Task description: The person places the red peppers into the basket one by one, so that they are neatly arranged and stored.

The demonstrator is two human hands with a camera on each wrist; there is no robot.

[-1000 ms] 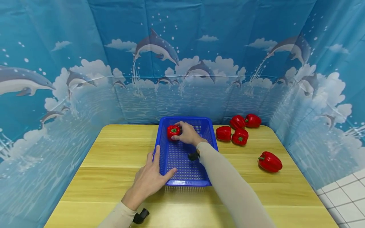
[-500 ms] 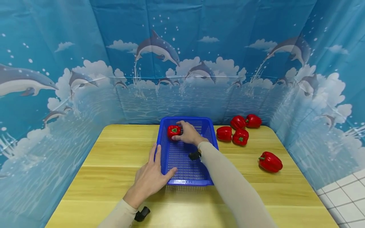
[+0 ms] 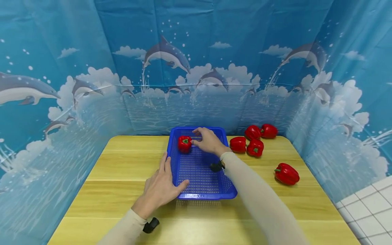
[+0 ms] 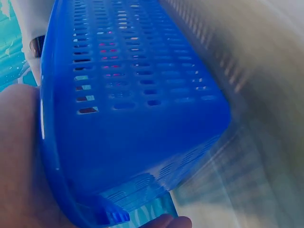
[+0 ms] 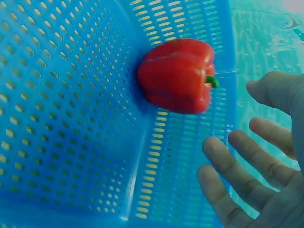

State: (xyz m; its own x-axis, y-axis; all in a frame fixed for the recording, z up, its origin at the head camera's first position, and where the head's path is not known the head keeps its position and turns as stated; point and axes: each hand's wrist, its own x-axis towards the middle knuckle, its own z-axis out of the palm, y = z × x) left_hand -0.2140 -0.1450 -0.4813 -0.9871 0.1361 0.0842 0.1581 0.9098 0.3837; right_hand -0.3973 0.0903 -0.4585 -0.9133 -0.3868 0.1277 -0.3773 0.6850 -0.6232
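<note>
A blue plastic basket (image 3: 197, 170) with slotted walls sits on the wooden table. One red bell pepper (image 3: 184, 145) stands in its far left corner, green stem up. My right hand (image 3: 209, 141) is over the basket, just right of this pepper. In the right wrist view a gap shows between the pepper (image 5: 175, 76) and the spread fingers (image 5: 237, 168), which hold nothing. My left hand (image 3: 160, 187) rests against the basket's near left corner, fingers extended along the left side and thumb over the rim. The left wrist view shows the basket wall (image 4: 128, 133) close up.
Several red bell peppers (image 3: 238, 144) lie grouped right of the basket, near the table's back edge. Another red bell pepper (image 3: 287, 174) lies apart at the right side of the wooden table (image 3: 122, 163). A dolphin-print curtain (image 3: 190, 102) surrounds the table's back and sides.
My right hand has let go of the bell pepper in the basket and moved slightly right, its fingers now apart from it. The left hand stays at the basket's corner.
</note>
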